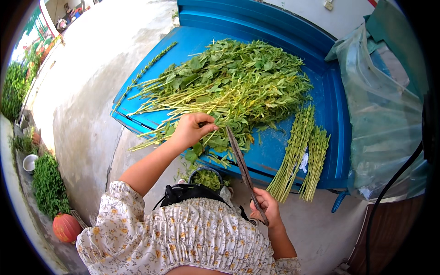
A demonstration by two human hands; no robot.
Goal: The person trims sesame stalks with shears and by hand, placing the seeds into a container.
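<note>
My left hand (194,130) is over the near edge of a heap of leafy sesame stalks (237,82). Its thumb and forefinger come together at some green leaves; whether a stem lies between them is hard to see. My right hand (266,206) grips the lower end of a long, narrow, dark, worn tool (240,161), whose exact kind I cannot tell. The tool slants up to the left, its tip close to my left fingertips. Two bundles of leafless podded stalks (292,151) lie to the right, with a white scrap (304,162) between them.
The heap rests on a blue metal truck bed (271,151) with raised walls. Below its near edge stands a dark bucket (206,178) of leaves. Plastic sheeting (374,113) hangs at right beside a black cable (388,185). A single podded stalk (147,68) lies far left on the bed.
</note>
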